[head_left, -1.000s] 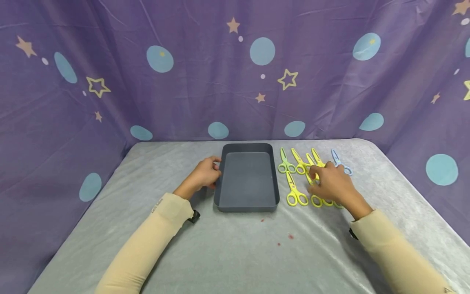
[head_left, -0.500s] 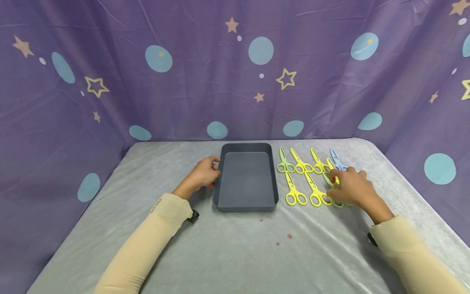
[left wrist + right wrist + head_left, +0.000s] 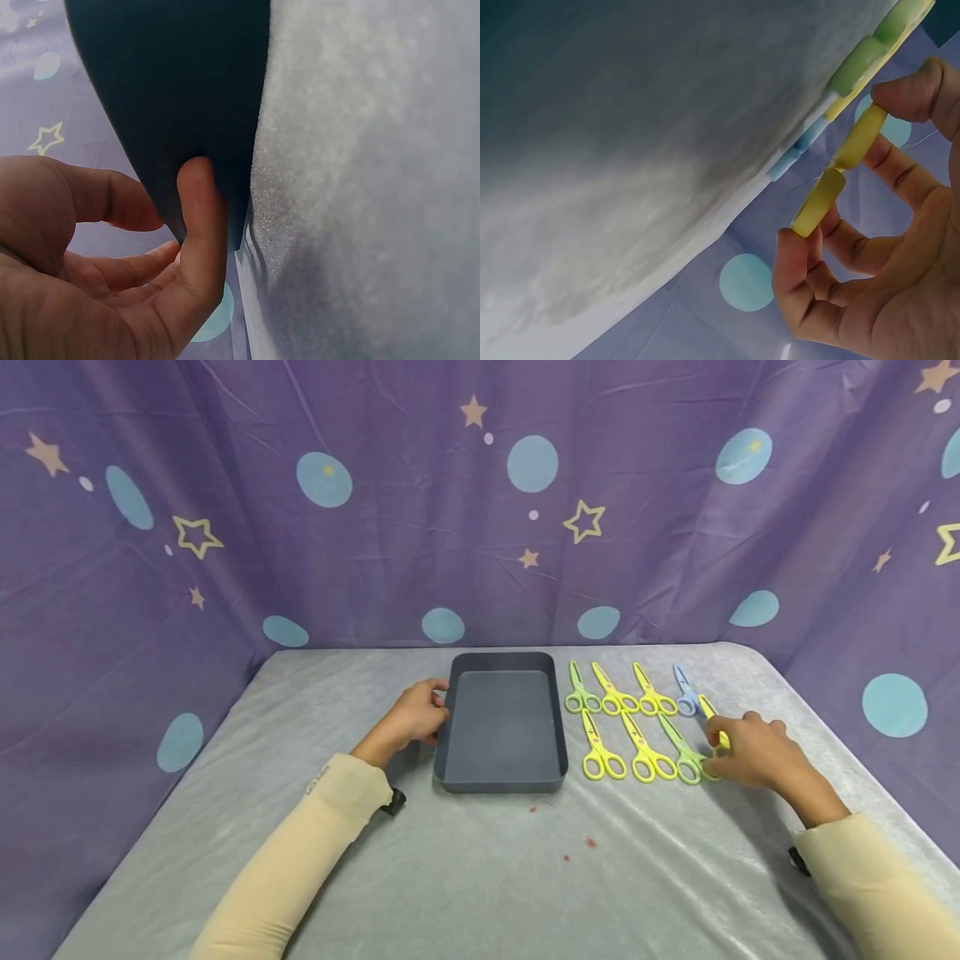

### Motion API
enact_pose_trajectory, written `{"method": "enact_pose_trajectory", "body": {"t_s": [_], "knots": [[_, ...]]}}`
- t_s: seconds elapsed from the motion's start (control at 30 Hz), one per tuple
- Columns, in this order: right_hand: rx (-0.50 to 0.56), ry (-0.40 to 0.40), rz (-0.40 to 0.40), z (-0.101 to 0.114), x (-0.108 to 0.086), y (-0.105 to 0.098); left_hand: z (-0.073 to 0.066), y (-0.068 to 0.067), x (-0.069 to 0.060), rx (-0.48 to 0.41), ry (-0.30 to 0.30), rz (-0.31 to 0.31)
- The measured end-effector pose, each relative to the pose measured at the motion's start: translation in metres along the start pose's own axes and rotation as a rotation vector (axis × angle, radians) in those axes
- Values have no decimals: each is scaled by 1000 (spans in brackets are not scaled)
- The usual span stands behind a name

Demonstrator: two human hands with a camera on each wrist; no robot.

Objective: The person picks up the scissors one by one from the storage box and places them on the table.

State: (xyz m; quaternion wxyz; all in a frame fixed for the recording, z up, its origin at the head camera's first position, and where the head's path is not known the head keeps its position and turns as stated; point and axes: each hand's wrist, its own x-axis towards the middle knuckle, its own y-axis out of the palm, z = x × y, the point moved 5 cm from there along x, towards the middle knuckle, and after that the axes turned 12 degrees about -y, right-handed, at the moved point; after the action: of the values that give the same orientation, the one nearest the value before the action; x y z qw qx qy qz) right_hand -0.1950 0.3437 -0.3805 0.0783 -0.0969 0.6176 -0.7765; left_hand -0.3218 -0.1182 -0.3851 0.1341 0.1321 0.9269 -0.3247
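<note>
My right hand grips a pair of yellow scissors at the right end of the front row. In the right wrist view, the thumb and fingers hold the handle loops from opposite ends. In the head view the hand covers most of the handles, and part of the blade shows. Just left of it lie green scissors. My left hand rests its fingertips on the outer left wall of a dark grey tray. One fingertip lies flat on that wall in the left wrist view.
Right of the tray, scissors lie in two rows. The back row has green scissors, two yellow pairs and blue scissors. Two yellow pairs, one of them the leftmost scissors, lie in front. A purple curtain surrounds the grey-covered table.
My right hand has moved right along the front row, first placing or uncovering pairs there, and now holds yellow scissors at the far right. The left hand and tray stay put.
</note>
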Motion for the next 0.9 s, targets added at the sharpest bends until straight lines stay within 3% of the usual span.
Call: {"method": "enact_pose_trajectory", "body": {"t_s": [0.4, 0.63, 0.9], "knots": [[-32, -62, 32, -14, -13, 3, 0, 0, 0, -4, 5, 7], [-41, -163, 60, -9, -11, 5, -1, -1, 0, -6, 6, 10], [-48, -195, 47, -11, -9, 5, 0, 0, 1, -3, 2, 21]]}}
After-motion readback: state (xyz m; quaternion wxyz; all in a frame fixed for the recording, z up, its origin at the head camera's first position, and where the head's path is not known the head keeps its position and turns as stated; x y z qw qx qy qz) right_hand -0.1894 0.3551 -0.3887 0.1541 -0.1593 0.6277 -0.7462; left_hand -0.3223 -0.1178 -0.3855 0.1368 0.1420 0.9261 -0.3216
